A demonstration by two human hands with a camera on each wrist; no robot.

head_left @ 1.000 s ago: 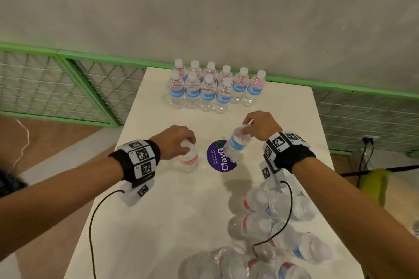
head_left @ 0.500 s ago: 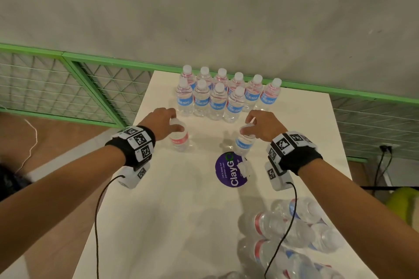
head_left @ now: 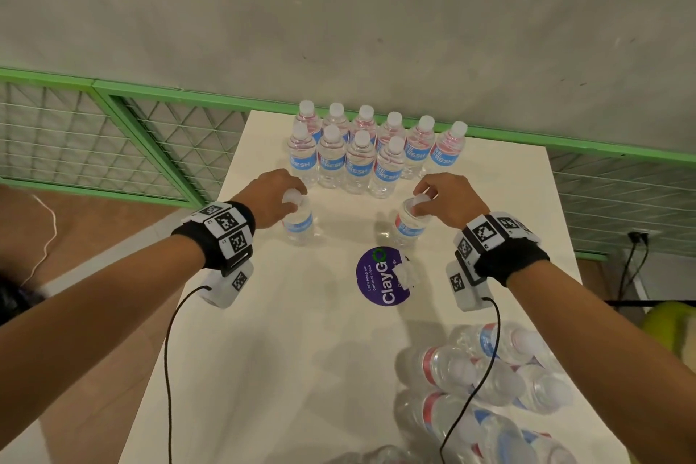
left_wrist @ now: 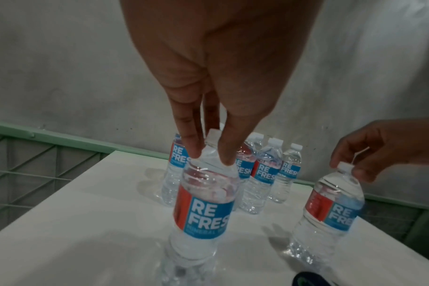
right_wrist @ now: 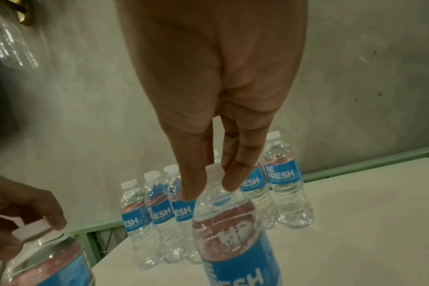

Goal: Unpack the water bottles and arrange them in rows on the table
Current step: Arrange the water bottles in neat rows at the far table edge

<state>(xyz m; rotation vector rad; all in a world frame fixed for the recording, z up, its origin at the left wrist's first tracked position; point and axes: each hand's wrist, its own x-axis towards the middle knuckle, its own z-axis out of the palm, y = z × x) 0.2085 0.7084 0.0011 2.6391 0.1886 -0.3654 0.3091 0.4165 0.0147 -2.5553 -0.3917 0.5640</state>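
Two rows of clear, blue-labelled water bottles (head_left: 361, 158) stand upright at the far end of the white table (head_left: 263, 369). My left hand (head_left: 273, 194) pinches the neck of one upright bottle (head_left: 297, 224) just in front of the rows' left end; the left wrist view shows its fingers (left_wrist: 191, 149) on that bottle (left_wrist: 203, 209). My right hand (head_left: 438, 198) pinches the cap of a second upright bottle (head_left: 408, 228) in front of the rows' right part; in the right wrist view its fingertips (right_wrist: 191, 191) flank the cap of that bottle (right_wrist: 233, 228).
Several bottles (head_left: 489, 380) lie in a loose heap at the near right of the table. A round purple sticker (head_left: 380, 281) with a scrap of white on it sits mid-table. A green mesh fence (head_left: 113, 139) runs behind, under a grey wall.
Both hands have carried their bottles away from me toward the standing rows. The right bottle, tilted a second ago, now stands upright past the purple sticker.
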